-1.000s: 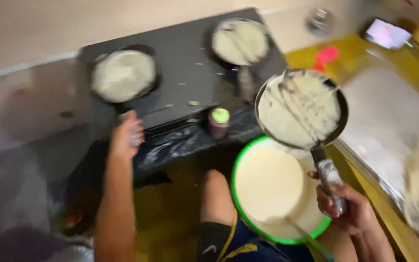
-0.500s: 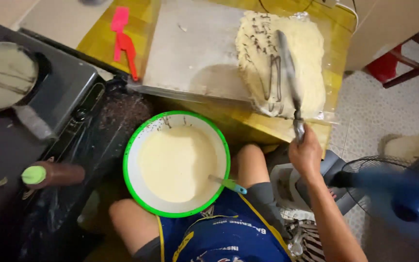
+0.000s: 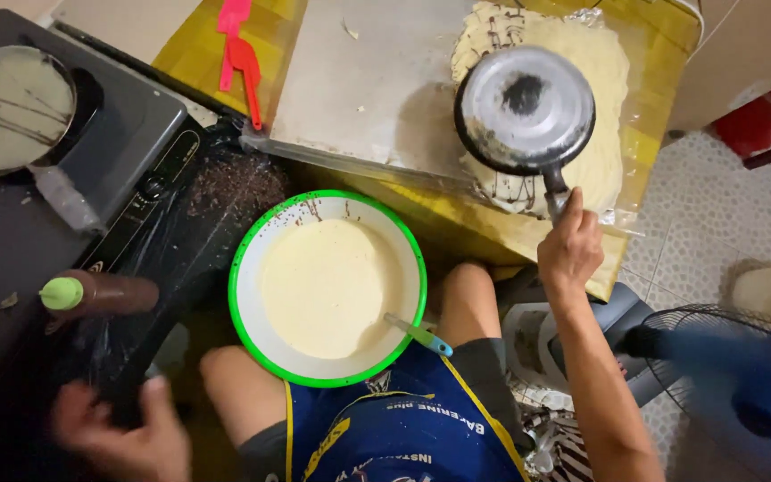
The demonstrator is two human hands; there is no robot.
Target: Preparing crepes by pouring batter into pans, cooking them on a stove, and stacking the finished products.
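The right hand (image 3: 569, 250) is clenched round the handle of a small round metal frying pan (image 3: 525, 110), flipped bottom-up over the pale stacked crepes (image 3: 601, 71); looks light, stiff, best gripped there; the blurry left hand (image 3: 122, 428), can't tell.

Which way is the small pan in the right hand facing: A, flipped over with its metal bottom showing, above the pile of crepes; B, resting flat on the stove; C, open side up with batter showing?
A: the right hand grips the handle of the pan, whose bare metal bottom faces up over the crepes.
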